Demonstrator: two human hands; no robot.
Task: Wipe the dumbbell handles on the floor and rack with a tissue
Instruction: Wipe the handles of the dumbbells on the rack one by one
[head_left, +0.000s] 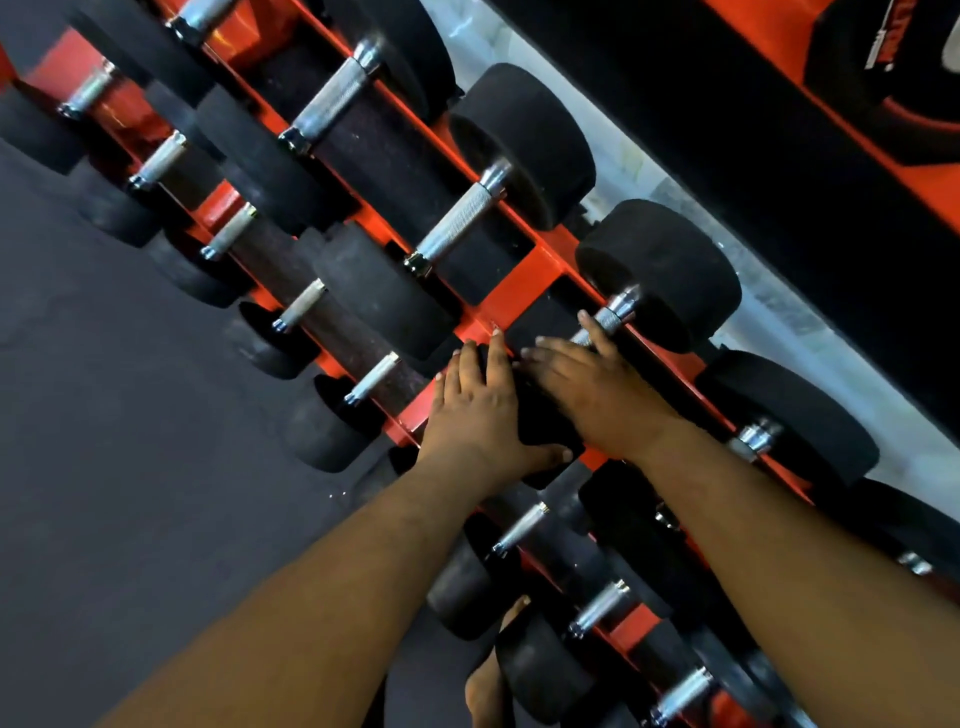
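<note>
An orange rack of black dumbbells crosses dark rubber floor; left hand and right hand lie flat, fingers straight, on a near dumbbell head; no tissue visible.

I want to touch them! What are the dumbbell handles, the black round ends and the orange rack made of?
Dumbbell handles: likely steel, shiny with a rough crosshatched grip. Black round ends: probably rubber, dull and matte. Orange rack: seemingly painted metal, smooth and glossy.
</note>
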